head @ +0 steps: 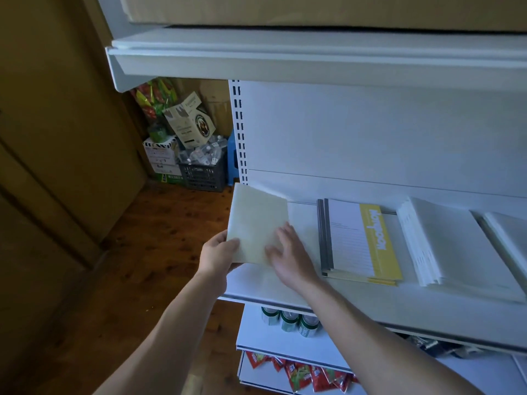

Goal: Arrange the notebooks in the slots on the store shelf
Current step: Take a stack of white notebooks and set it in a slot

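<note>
Head view, near to far. Cans (291, 320) and red snack packets (308, 374) sit on the lower tiers and aren't part of the job.

On the notebook shelf (271, 283), my left hand (218, 252) grips the near-left corner of a cream notebook (256, 223), thumb on top. My right hand (291, 258) lies on its cover with fingers spread flat, pressing and holding nothing. The notebook is over the leftmost spot and tilted, with its near edge lifted off the shelf, so I'd call it not seated yet. I can't tell whether its far edge touches the back panel.

Right of it, apart:
- a stack of yellow-banded notebooks (362, 240), lying flat, edges roughly square
- a white stack (456, 246), edges stepped rather than flush
- another white stack (510, 238), cut off by the right edge of the frame

I can't see any dividers, so the slot limits are a guess.

My read is that three positions are filled and the left one is in progress. What's left is to lay the cream notebook flat and square it to its neighbour, and maybe tidy the stepped white stack. I see no other loose notebooks.

Far left on the floor there's a crate of bottles (204, 172), which is irrelevant.
</note>
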The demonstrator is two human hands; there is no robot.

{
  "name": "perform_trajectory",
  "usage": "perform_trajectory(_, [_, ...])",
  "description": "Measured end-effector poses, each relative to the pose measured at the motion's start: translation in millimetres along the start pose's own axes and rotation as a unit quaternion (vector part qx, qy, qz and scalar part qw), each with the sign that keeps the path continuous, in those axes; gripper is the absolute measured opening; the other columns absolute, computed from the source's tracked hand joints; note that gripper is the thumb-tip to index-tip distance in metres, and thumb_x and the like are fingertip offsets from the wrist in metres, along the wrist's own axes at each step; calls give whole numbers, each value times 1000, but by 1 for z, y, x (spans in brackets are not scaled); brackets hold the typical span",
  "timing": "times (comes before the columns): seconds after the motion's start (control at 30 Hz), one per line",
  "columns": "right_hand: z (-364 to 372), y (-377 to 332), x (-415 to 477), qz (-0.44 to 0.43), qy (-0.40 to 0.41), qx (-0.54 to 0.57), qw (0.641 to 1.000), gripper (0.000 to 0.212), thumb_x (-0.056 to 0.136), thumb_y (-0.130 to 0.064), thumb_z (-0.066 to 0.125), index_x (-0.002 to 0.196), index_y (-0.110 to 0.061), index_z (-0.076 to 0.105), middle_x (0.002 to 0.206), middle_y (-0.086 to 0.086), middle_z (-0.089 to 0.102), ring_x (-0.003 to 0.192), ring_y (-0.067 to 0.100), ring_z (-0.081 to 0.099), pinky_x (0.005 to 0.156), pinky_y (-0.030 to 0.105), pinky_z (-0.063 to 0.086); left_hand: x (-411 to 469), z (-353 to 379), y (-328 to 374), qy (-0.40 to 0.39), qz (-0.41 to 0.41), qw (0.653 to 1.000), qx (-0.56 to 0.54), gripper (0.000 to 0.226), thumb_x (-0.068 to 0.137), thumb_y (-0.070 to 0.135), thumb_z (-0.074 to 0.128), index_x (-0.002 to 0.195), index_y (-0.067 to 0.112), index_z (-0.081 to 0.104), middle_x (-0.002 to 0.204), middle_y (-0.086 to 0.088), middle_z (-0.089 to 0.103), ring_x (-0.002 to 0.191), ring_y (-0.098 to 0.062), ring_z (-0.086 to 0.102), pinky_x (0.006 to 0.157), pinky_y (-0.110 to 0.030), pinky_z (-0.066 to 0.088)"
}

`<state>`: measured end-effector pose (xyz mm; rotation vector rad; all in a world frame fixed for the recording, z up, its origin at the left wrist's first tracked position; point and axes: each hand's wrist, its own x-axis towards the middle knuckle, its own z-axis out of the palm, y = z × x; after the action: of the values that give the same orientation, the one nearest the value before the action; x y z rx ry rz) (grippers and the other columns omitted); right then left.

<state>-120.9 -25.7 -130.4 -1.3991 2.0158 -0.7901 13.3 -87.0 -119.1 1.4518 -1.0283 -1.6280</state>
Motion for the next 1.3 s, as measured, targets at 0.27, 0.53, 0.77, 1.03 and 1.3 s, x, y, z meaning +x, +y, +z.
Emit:
perform_trajectory(0.27, [-59,-3,-10,85,107,273,952,59,71,-45,56,129,-35,50,120,-8,65,108,18,63,98,43,49,-25,28,6,-93,65,987,-118,21,97,7,47,108,13,64,109,-11,67,99,-26,63,77,-33,57])
perform_trajectory(0.53, [-164,66,-61,78,216,229,946,58,91,-20,53,146,-26,36,144,-14,43,124,6,47,99,21,35,-76,156,-9,-160,130,978,-45,21,93,4,50,113,10,49,100,-9,57,80,-19,57,63,-23,52])
perform_trajectory(0.77, [-286,193,-125,124,283,159,938,67,83,-38,52,147,-31,34,131,-13,49,119,10,49,99,29,40,-154,321,-51,-237,188,953,7,36,92,19,56,127,24,49,115,3,63,96,-8,61,79,-16,51])
perform_trajectory(1.03, [-373,307,-167,166,267,96,944,59,90,-14,42,144,-36,37,130,-8,58,100,21,61,80,33,48,-200,455,-108,-250,161,949,105,31,101,12,36,127,28,44,113,6,60,96,-5,58,72,-18,44])
perform_trajectory(1.3, [-384,356,-151,204,231,46,950,52,95,-14,39,145,-26,39,144,2,49,124,25,49,94,30,40,-183,497,-142,-166,151,943,247,11,92,7,36,100,13,43,100,-9,47,93,-28,49,77,-40,45])
